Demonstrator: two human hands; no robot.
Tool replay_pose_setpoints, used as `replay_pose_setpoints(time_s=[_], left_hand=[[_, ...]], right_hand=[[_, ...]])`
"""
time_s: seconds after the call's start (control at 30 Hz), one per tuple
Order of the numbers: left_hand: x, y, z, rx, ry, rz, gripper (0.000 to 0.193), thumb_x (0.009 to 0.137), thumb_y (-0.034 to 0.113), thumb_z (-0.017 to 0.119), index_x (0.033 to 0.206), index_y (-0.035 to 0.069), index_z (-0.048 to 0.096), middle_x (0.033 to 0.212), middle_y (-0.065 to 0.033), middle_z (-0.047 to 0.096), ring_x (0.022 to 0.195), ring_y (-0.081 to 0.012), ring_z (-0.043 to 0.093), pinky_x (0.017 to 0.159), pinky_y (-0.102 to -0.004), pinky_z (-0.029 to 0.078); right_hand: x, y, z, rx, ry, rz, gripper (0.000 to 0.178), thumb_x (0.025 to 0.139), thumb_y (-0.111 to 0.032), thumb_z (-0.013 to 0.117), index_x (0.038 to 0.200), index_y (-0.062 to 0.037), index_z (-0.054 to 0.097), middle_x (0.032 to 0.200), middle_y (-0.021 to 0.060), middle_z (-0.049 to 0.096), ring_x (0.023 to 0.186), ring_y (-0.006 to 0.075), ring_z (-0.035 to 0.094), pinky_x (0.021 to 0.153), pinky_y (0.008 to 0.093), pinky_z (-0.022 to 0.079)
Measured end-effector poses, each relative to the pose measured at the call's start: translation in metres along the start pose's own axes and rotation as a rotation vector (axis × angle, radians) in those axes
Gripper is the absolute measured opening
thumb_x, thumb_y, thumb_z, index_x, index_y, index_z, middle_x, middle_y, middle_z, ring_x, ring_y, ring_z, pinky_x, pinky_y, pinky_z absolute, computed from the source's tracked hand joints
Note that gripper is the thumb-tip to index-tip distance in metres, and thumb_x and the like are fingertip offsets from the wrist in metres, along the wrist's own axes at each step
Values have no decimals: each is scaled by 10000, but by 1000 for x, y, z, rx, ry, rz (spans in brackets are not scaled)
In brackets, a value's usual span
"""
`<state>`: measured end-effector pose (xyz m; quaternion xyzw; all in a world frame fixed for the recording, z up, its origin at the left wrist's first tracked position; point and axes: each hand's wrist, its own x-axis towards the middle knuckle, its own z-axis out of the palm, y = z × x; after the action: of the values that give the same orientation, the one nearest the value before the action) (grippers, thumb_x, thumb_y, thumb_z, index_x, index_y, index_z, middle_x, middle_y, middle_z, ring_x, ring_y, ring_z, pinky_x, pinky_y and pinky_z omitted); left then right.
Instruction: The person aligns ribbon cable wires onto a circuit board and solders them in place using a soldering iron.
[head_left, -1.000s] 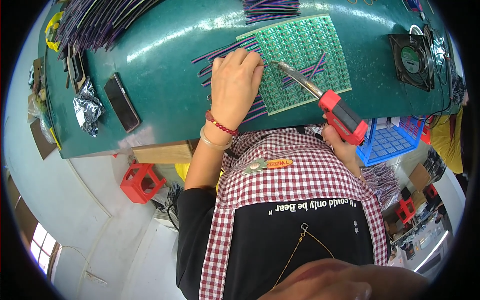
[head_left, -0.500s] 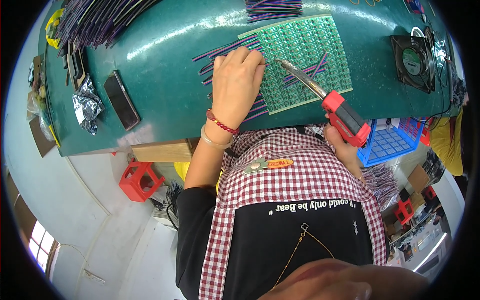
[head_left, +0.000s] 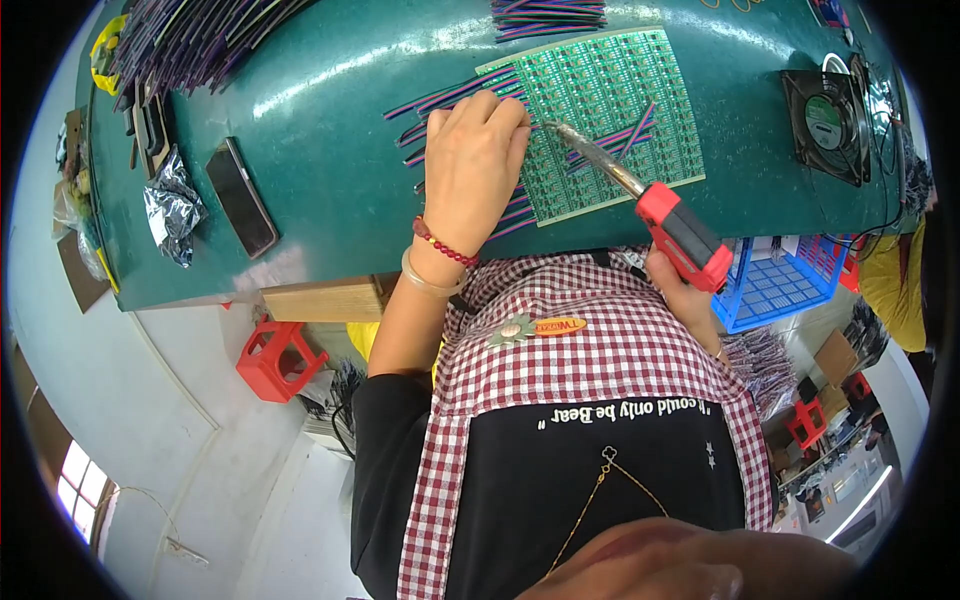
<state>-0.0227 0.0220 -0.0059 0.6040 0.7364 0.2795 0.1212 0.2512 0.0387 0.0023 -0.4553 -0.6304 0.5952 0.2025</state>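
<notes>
My left hand [head_left: 472,150] is closed over the left edge of a green circuit board panel [head_left: 655,90], fingers bent and pinched together. Its fingertips hide whatever they grip. Thin multicoloured ribbon cables [head_left: 440,96] stick out leftward from that edge, above and below the hand. From the right, my right hand [head_left: 683,300] is wrapped around the red and black handle of a soldering iron [head_left: 685,235]. The iron's metal tip slants over the panel, close to my left fingertips. A few loose ribbon cables [head_left: 632,135] lie across the panel.
A bundle of ribbon cables [head_left: 548,18] lies behind the panel, with a larger pile [head_left: 195,45] at the far left. A phone [head_left: 241,198] and crumpled foil [head_left: 173,212] rest on the green table's left. A black fan [head_left: 828,125] stands right; a blue crate [head_left: 780,285] sits below.
The soldering iron and my right hand have shifted slightly left, bringing the tip nearer my left fingers. My left hand has stayed in nearly the same place.
</notes>
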Motion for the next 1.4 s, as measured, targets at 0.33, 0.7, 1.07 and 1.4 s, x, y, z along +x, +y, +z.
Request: replay_pose_setpoints(time_s=[0.33, 0.7, 1.07, 1.4], left_hand=[[-1, 2, 2, 30, 22, 0, 64, 755, 77, 645, 764, 82, 582, 734, -46, 545, 696, -241, 541, 664, -345, 366], [-3, 3, 4, 85, -8, -9, 99, 746, 111, 670, 786, 100, 580, 749, -40, 532, 778, -212, 552, 706, -351, 372], [-3, 5, 4, 94, 48, 11, 79, 739, 69, 654, 757, 87, 579, 733, -39, 544, 707, -228, 552, 661, -344, 367], [2, 20, 6, 141, 80, 49, 86, 723, 78, 677, 776, 92, 611, 818, -31, 548, 810, -220, 539, 672, -351, 371]], right_hand=[[-3, -1, 1, 19, 13, 31, 176, 770, -57, 704, 921, -8, 626, 805, 33, 601, 676, 99, 554, 601, 248, 448], [-12, 13, -4, 101, 48, 47, 257, 797, -49, 690, 1043, -8, 627, 899, 50, 632, 759, 113, 578, 667, 266, 473], [-14, 18, -12, 197, 123, 44, 286, 817, -28, 676, 1094, 5, 614, 963, 60, 637, 832, 123, 589, 717, 279, 489], [12, -7, -27, 455, 161, -195, 446, 946, -260, 501, 1241, 64, 417, 612, 46, 474, 517, 105, 447, 547, 281, 424]])
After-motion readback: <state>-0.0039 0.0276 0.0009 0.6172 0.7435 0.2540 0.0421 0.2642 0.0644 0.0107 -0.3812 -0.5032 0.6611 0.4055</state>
